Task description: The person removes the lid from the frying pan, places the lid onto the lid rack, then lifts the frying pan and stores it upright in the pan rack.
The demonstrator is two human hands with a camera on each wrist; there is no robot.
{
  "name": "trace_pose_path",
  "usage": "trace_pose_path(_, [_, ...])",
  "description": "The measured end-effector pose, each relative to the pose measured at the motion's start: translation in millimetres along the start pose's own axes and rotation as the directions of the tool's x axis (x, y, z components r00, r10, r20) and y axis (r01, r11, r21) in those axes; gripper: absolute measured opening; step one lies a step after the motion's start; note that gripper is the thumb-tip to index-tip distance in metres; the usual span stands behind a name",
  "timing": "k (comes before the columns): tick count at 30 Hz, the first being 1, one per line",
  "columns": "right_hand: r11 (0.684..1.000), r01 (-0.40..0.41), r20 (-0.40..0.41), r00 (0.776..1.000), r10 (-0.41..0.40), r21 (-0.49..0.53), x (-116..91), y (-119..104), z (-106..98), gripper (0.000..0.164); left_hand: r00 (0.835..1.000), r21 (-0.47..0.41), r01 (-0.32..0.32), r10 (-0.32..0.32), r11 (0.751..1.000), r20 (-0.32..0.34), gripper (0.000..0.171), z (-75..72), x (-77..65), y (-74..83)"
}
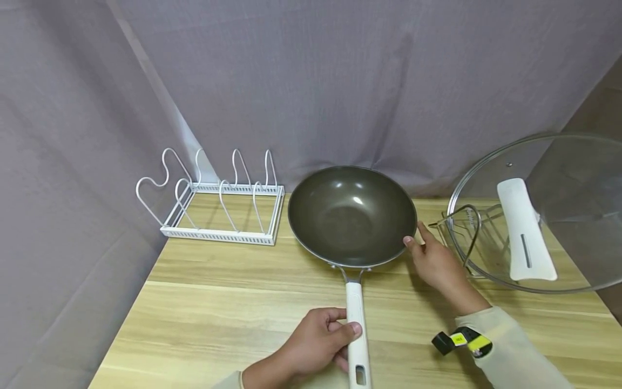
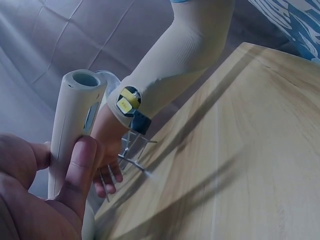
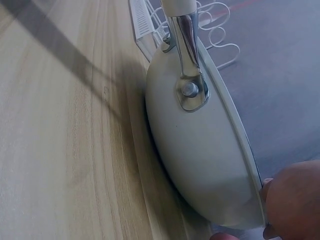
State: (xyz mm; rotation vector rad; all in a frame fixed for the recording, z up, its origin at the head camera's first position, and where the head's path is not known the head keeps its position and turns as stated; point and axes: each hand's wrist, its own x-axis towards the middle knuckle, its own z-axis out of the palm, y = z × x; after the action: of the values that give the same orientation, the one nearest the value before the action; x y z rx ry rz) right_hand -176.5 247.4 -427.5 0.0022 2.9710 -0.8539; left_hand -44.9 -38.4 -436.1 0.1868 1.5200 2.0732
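Note:
A wok [image 1: 352, 216] with a dark inside, a cream outside and a long white handle [image 1: 358, 340] is at the middle of the table, handle towards me. My left hand [image 1: 318, 340] holds that handle, the thumb laid over its top. In the left wrist view the handle's hollow end [image 2: 75, 105] points up between thumb and fingers. My right hand [image 1: 434, 262] grips the wok's right rim, thumb at the upper edge and fingers around the outside. The right wrist view shows the wok's pale outer wall [image 3: 200, 150] tilted close over the wood, with a riveted metal bracket [image 3: 187, 65].
A white wire rack [image 1: 218, 235] with upright loops stands left of the wok. To the right, a large glass lid [image 1: 573, 227] with a white handle [image 1: 527, 232] leans on a metal wire stand [image 1: 473, 237]. Grey cloth [image 1: 311, 81] hangs behind the wooden table [image 1: 204, 308].

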Motion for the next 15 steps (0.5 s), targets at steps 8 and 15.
trace_pose_path(8, [1.0, -0.018, 0.0, 1.0, 0.018, 0.006, 0.8, 0.6, 2.3, 0.08, 1.0, -0.007, 0.012, -0.012, 1.0, 0.006, 0.037, 2.5, 1.9, -0.7])
trace_pose_path(15, [0.999, -0.03, 0.034, 0.999, 0.029, 0.036, -3.9, -1.1, 3.6, 0.083, 1.0, 0.01, 0.022, -0.022, 1.0, 0.018, 0.032, -3.1, 3.2, -2.6])
